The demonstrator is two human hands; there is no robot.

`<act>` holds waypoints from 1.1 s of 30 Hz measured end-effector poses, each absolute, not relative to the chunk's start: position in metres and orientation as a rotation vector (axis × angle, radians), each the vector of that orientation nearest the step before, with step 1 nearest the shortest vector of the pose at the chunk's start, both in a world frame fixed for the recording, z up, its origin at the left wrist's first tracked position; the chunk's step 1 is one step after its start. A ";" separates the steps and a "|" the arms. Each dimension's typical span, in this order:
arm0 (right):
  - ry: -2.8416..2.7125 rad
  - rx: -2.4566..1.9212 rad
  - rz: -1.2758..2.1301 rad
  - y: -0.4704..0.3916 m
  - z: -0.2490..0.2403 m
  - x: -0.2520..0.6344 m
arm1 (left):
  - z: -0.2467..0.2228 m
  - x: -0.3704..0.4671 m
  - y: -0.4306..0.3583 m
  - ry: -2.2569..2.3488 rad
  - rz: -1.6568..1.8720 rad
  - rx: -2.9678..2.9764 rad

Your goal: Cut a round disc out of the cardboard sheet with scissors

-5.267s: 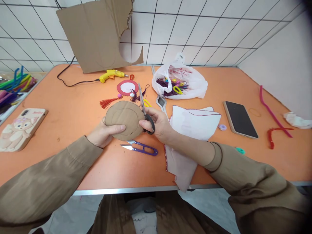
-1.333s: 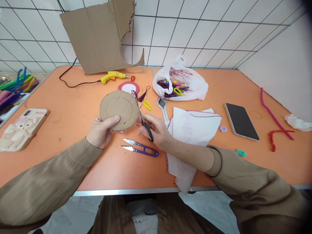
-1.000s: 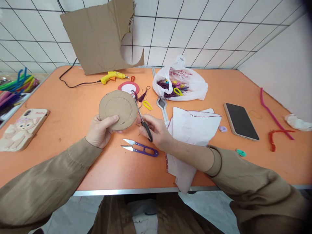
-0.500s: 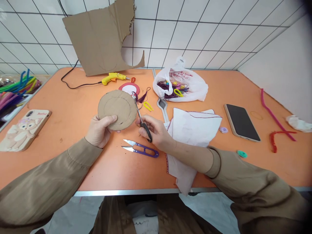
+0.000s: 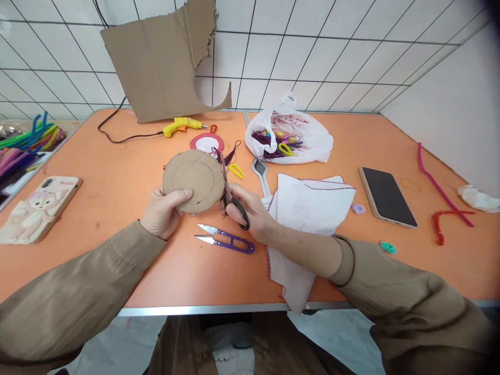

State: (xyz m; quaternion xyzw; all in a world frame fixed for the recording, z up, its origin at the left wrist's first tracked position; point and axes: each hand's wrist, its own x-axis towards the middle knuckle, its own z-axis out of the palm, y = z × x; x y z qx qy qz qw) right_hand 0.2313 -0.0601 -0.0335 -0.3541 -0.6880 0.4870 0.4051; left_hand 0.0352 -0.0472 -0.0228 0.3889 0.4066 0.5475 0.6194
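Note:
A round cardboard disc (image 5: 193,177) with a smaller circle drawn on it is raised above the table, pinched at its lower left by my left hand (image 5: 162,211), thumb on top. My right hand (image 5: 252,211) grips black-handled scissors (image 5: 239,209), whose blades stand at the disc's right edge. Just below lie purple thread snips (image 5: 230,241), blades pointing left. Behind the disc are a red-rimmed white circle (image 5: 207,141), partly covered, a dark purple tassel (image 5: 232,154) and a yellow clip-like piece (image 5: 237,171).
A yellow glue gun (image 5: 183,125) and a cut cardboard sheet (image 5: 156,67) are at the back. A plastic bag (image 5: 312,138) holds tassels. White cloth (image 5: 312,203) lies under my right forearm. Phones lie at right (image 5: 388,197) and left (image 5: 42,208), pipe cleaners (image 5: 441,179) far right.
The disc and my left hand have shifted slightly right and down. The scissors have turned more upright and their handles have spread apart.

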 end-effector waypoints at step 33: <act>-1.629 -1.020 1.283 -0.063 -0.028 0.228 | -0.023 0.032 -0.047 0.936 1.319 0.803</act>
